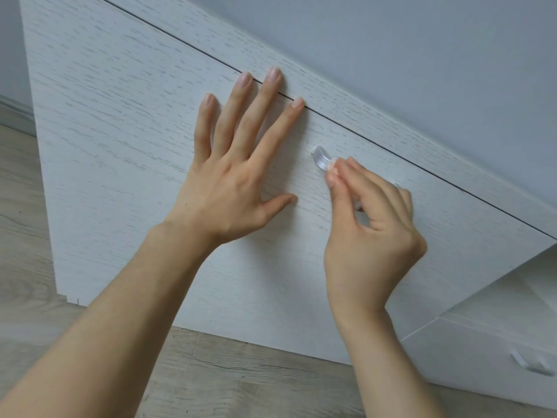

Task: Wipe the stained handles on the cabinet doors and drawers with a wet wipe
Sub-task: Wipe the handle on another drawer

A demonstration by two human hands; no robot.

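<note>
A white wood-grain drawer front fills the view, tilted. Its silver metal handle sticks out right of centre, and only its left end shows. My right hand is closed around the rest of the handle, fingertips pinched on its top. A small pale bit shows at those fingertips; whether it is a wet wipe I cannot tell. My left hand lies flat on the drawer front just left of the handle, fingers spread, with the fingertips at the gap above the drawer.
A lower white drawer with its own silver handle sits at the bottom right, below an open recess. Light wooden floor runs along the bottom and left. A grey wall stands behind the cabinet.
</note>
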